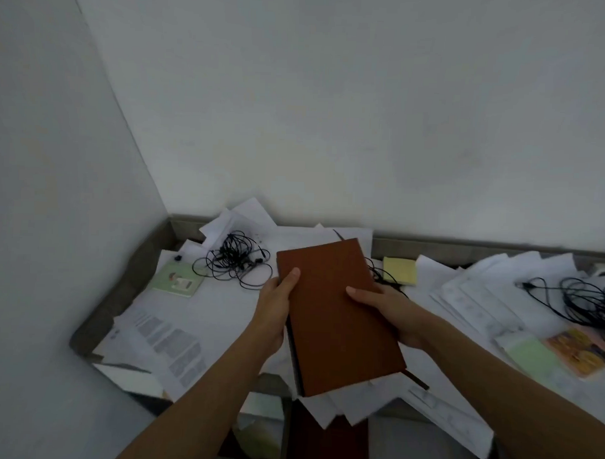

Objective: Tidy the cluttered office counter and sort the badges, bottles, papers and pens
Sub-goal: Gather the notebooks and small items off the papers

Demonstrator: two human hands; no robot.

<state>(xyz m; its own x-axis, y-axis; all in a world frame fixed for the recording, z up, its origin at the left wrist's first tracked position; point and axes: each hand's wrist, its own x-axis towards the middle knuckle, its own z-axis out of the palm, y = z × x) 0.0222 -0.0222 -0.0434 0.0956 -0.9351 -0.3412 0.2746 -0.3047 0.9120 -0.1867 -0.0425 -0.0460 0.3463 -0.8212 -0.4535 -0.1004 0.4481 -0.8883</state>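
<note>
A brown hardcover notebook [332, 319] is held above the paper-strewn counter [128, 278], tilted with its far end toward the wall. My left hand [274, 307] grips its left edge, thumb on the cover. My right hand [391, 311] grips its right edge, thumb also on top. Loose white papers [222, 312] lie all over the counter beneath it. A green card [177, 279] lies at the left.
A tangle of black earphone cable [236, 261] lies behind the left hand. A yellow sticky-note pad [399, 271] sits near the wall. More black cable [586, 301], a printed paper stack [477, 300] and a colourful leaflet [578, 349] lie at the right. Walls close the left and back.
</note>
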